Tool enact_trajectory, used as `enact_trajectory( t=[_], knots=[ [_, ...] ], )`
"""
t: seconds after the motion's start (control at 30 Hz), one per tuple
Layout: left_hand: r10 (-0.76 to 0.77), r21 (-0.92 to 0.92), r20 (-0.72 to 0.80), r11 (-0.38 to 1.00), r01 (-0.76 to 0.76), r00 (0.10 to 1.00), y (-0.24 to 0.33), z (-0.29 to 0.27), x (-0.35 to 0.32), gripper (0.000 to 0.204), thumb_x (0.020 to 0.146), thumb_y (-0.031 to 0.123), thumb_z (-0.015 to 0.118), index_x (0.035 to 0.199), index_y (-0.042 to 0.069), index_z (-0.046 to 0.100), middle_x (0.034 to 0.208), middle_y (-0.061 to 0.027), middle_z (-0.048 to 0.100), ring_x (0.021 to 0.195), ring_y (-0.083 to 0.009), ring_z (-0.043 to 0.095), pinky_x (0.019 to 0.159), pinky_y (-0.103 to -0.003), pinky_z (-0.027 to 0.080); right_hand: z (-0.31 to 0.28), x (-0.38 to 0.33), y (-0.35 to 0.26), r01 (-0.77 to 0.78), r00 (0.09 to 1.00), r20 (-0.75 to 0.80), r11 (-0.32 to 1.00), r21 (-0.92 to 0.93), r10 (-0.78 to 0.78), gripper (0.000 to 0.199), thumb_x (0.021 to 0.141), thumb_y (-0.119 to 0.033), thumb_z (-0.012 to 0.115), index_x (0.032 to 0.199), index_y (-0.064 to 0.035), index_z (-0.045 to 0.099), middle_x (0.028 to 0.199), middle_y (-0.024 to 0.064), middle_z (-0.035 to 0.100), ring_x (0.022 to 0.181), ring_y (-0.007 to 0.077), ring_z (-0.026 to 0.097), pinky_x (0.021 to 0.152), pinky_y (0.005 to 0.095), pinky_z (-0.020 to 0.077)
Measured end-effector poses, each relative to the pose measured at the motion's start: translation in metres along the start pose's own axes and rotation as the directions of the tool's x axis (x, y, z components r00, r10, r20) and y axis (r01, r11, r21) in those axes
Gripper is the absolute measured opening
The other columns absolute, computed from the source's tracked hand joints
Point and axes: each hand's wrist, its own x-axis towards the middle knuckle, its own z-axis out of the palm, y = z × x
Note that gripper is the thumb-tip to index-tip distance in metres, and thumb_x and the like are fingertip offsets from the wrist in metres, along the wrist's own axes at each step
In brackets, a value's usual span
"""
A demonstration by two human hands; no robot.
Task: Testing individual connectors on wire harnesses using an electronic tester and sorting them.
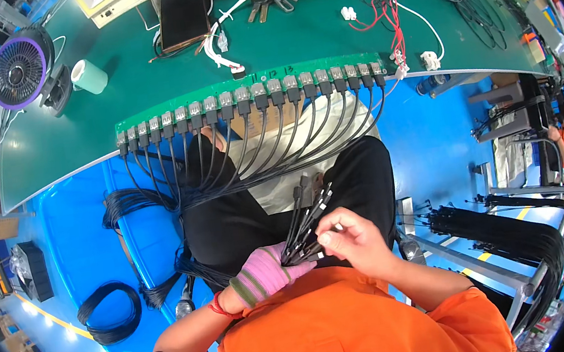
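While every socket on the green test board at twelve o'clock holds a cable, the gloved left hand clutches a bundle of loose plugs over the lap; the right hand pinches one.

A big green table holds a long green board full of plugs at its edge. A small fan, a pale cup and red wires lie there too.

Likely a cable-testing factory bench: green connector board.
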Motion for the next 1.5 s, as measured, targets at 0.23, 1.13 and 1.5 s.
enact_trajectory(
  t=[0.23,1.13,1.5],
  knots=[
    [0.109,-0.015,0.058,0.994,-0.109,0.992,-0.017,0.002,0.006,0.033,0.079,0.036,0.071,0.097,0.008,0.067,0.073,-0.0034,0.063,0.064,-0.014,0.057,0.063,-0.027,0.047,-0.006,-0.009,0.016,-0.017,0.994,0.105,0.982,-0.19,0.037,0.014,0.093,-0.018,0.057,0.094,-0.0034,0.056,0.074,0.0051,0.063,0.061,0.0095,0.057,0.057,0.0227,0.0458],
    [-0.088,0.011,0.178,0.996,0.088,0.98,0.019,-0.014,-0.007,0.029,0.08,0.036,0.072,0.081,0.008,0.063,0.056,0.0016,0.052,0.052,-0.007,0.05,0.05,-0.025,0.04,-0.016,-0.003,0.009,0.319,0.946,0.102,0.819,-0.477,-0.308,0.017,0.083,-0.011,0.068,0.098,-0.0047,0.063,0.082,0.0053,0.062,0.065,0.013,0.06,0.057,0.025,0.0493],
    [0.273,-0.002,0.01,0.962,-0.273,0.962,-0.02,0.0,0.01,0.032,0.078,0.035,0.074,0.084,0.005,0.063,0.059,0.0021,0.054,0.054,-0.007,0.05,0.051,-0.026,0.042,-0.01,0.0,0.0,0.27,0.963,0.115,0.856,-0.442,-0.244,0.015,0.084,-0.016,0.067,0.094,-0.0059,0.063,0.089,0.006,0.061,0.078,0.0193,0.062,0.069,0.0294,0.0498]
  ],
)
